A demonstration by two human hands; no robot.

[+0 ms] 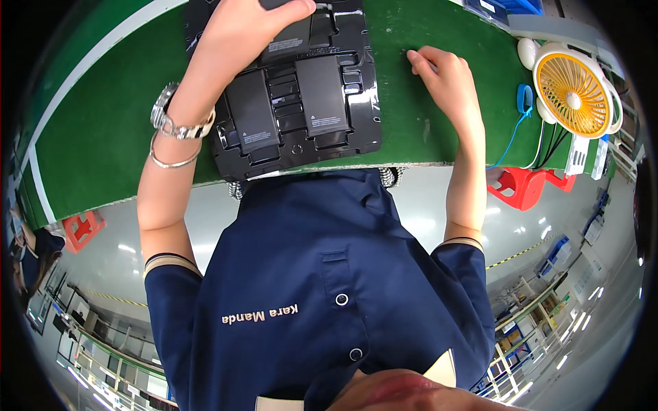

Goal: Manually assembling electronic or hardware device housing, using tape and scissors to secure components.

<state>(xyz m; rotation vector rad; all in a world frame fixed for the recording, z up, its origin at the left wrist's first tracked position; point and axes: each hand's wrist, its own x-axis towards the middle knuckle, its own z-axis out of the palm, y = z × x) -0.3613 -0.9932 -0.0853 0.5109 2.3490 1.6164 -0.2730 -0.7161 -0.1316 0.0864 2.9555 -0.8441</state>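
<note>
A black moulded plastic tray point(367, 130) lies on the green tabletop in front of me. Flat dark-grey rectangular packs, which look like batteries, sit in its pockets: one at the near left point(251, 109), another to its right point(321, 92), and a third pack point(293, 41) farther back, partly covered by my hand. My left hand point(250, 24) reaches over the tray's far part, thumb stretched to the right; its other fingers are cut off by the upper edge. Right of the tray, my right hand point(445, 75) hovers over the table with curled fingers, thumb and forefinger together; whatever they pinch is hidden.
A white fan with a yellow grille point(572, 96) stands at the table's right end, beside a blue looped strap point(524, 103) and several cables. Red stools point(517, 188) stand beyond the near edge. A blue bin point(517, 7) is at the far right.
</note>
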